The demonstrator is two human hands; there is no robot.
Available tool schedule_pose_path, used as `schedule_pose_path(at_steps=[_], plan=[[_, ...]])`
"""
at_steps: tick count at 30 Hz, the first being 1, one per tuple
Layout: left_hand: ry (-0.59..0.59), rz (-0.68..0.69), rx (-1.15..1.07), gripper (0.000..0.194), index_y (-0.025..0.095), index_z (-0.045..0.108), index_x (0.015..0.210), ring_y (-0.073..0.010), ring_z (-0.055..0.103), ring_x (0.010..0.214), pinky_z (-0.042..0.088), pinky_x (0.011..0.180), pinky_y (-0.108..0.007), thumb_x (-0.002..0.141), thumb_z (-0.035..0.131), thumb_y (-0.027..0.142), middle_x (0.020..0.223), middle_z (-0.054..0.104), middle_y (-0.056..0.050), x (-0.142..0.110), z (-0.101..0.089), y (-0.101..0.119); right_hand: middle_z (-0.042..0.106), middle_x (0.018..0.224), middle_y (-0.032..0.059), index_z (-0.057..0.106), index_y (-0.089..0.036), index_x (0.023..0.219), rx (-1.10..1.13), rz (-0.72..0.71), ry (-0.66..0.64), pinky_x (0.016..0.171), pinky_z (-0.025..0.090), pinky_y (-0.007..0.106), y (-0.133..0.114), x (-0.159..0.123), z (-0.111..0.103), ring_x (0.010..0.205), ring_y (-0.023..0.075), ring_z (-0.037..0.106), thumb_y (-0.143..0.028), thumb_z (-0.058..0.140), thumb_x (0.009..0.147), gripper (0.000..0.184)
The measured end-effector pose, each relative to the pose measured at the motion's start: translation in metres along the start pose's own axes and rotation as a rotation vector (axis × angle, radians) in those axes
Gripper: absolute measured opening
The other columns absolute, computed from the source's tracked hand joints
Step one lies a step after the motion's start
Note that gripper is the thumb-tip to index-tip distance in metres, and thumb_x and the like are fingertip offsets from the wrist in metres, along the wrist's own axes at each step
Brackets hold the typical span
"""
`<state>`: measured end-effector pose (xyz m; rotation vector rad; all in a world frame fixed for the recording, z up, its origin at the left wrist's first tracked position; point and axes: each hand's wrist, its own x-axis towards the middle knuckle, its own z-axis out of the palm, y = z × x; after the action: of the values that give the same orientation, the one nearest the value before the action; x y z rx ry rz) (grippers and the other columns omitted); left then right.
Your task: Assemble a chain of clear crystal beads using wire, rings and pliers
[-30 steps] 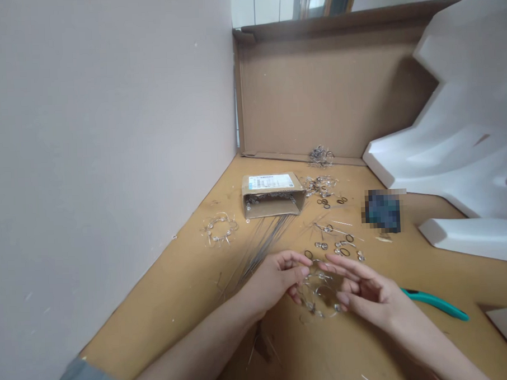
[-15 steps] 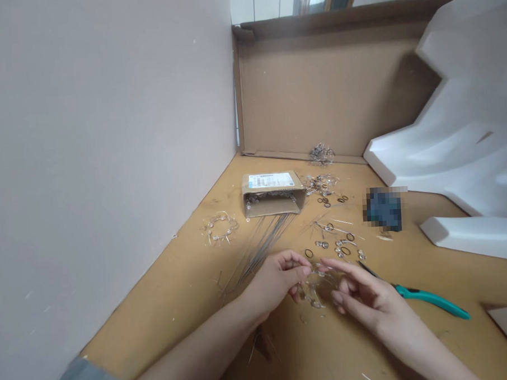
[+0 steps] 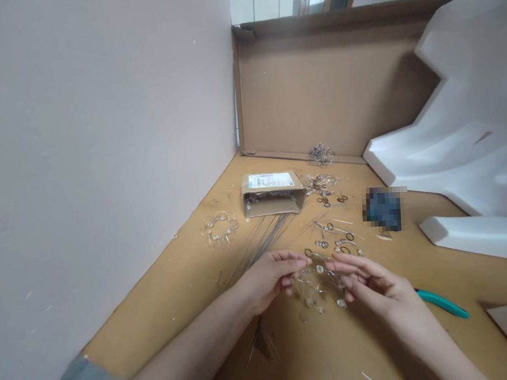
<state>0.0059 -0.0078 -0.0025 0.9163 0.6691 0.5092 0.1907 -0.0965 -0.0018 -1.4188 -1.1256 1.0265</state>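
Observation:
A wire ring strung with clear beads (image 3: pixel 319 269) is held up between my two hands over the table, with thin wire ends sticking out. My left hand (image 3: pixel 269 282) pinches its left side between thumb and fingertips. On the other side, my right hand (image 3: pixel 378 290) has its thumb and fingers closed on the wire. Just beyond lie loose clear beads (image 3: pixel 322 244) and small black rings (image 3: pixel 350 237). Green-handled pliers (image 3: pixel 443 303) rest at the right, their jaws hidden behind my right hand.
An open cardboard box (image 3: pixel 274 196) holds clear beads, with a bundle of straight wires (image 3: pixel 270 237) before it. A finished-looking beaded ring (image 3: pixel 220 227) lies left. Beaded wire piles (image 3: pixel 321 183) sit at the back. White foam pieces (image 3: pixel 469 236) border the right; a wall stands left.
My right hand has shifted right and its fingers have closed on the wire. The beaded ring has been turned and spread between my hands. More of the pliers is covered.

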Motion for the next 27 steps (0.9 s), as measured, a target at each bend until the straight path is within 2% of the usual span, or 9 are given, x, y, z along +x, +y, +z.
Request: schedule_pose_path(at_steps=[3, 7, 11, 15, 19, 23, 27], plan=[[-0.020, -0.040, -0.007, 0.027, 0.013, 0.068, 0.082, -0.0009, 0.028, 0.043, 0.025, 0.041, -0.015, 0.065, 0.073, 0.032, 0.054, 0.043, 0.006, 0.000, -0.001, 0.001, 0.070, 0.093, 0.0099, 0.067, -0.022, 0.098, -0.007, 0.052, 0.003, 0.054, 0.051, 0.032, 0.000, 0.002, -0.001, 0.051, 0.0130, 0.055, -0.047, 0.068, 0.066, 0.040], [0.048, 0.030, 0.134, 0.029, 0.014, 0.067, 0.082, -0.0036, 0.036, 0.043, 0.035, 0.044, -0.019, 0.062, 0.073, 0.035, 0.054, 0.048, 0.005, -0.001, 0.003, -0.001, 0.071, 0.087, 0.0061, 0.067, -0.024, 0.100, -0.088, -0.026, 0.015, 0.058, 0.051, 0.033, 0.009, 0.000, 0.000, 0.049, 0.0127, 0.057, -0.044, 0.062, 0.073, 0.034], [0.022, 0.196, 0.344, 0.027, 0.017, 0.066, 0.087, -0.0079, 0.047, 0.052, 0.040, 0.050, -0.022, 0.068, 0.068, 0.036, 0.066, 0.057, 0.001, -0.005, 0.008, -0.007, 0.067, 0.071, 0.0020, 0.068, -0.027, 0.096, -0.290, -0.222, 0.078, 0.068, 0.050, 0.031, 0.006, -0.006, 0.001, 0.064, 0.0168, 0.062, -0.033, 0.055, 0.082, 0.020], [0.034, 0.380, 0.501, 0.017, 0.018, 0.067, 0.089, -0.0112, 0.053, 0.065, 0.041, 0.060, -0.023, 0.076, 0.060, 0.027, 0.076, 0.062, -0.002, -0.010, 0.012, -0.008, 0.065, 0.080, 0.0024, 0.066, -0.030, 0.087, -0.459, -0.468, 0.112, 0.069, 0.048, 0.028, -0.005, -0.010, 0.001, 0.076, 0.0171, 0.062, -0.021, 0.051, 0.083, 0.018], [0.018, 0.605, 0.802, 0.018, 0.018, 0.067, 0.090, -0.0137, 0.056, 0.078, 0.042, 0.073, -0.025, 0.079, 0.052, 0.016, 0.082, 0.063, -0.004, -0.015, 0.016, -0.002, 0.061, 0.086, 0.0033, 0.062, -0.028, 0.076, -0.530, -0.587, 0.157, 0.070, 0.047, 0.028, -0.009, -0.012, 0.001, 0.079, 0.0174, 0.060, -0.015, 0.050, 0.081, 0.018], [-0.092, 0.748, 0.960, 0.025, 0.019, 0.067, 0.092, -0.0147, 0.057, 0.084, 0.042, 0.080, -0.026, 0.083, 0.045, 0.012, 0.089, 0.066, -0.006, -0.017, 0.016, 0.001, 0.057, 0.085, 0.0015, 0.059, -0.028, 0.068, -0.476, -0.595, 0.165, 0.071, 0.046, 0.027, -0.007, -0.013, -0.001, 0.079, 0.0160, 0.059, -0.013, 0.050, 0.081, 0.022], [-0.022, 0.744, 0.915, 0.023, 0.018, 0.066, 0.091, -0.0140, 0.058, 0.083, 0.043, 0.079, -0.025, 0.084, 0.044, 0.013, 0.088, 0.065, -0.006, -0.016, 0.015, -0.001, 0.054, 0.088, 0.0011, 0.059, -0.027, 0.063, -0.222, -0.411, 0.184, 0.075, 0.046, 0.028, -0.003, -0.011, -0.005, 0.083, 0.0167, 0.059, -0.021, 0.054, 0.082, 0.021]])
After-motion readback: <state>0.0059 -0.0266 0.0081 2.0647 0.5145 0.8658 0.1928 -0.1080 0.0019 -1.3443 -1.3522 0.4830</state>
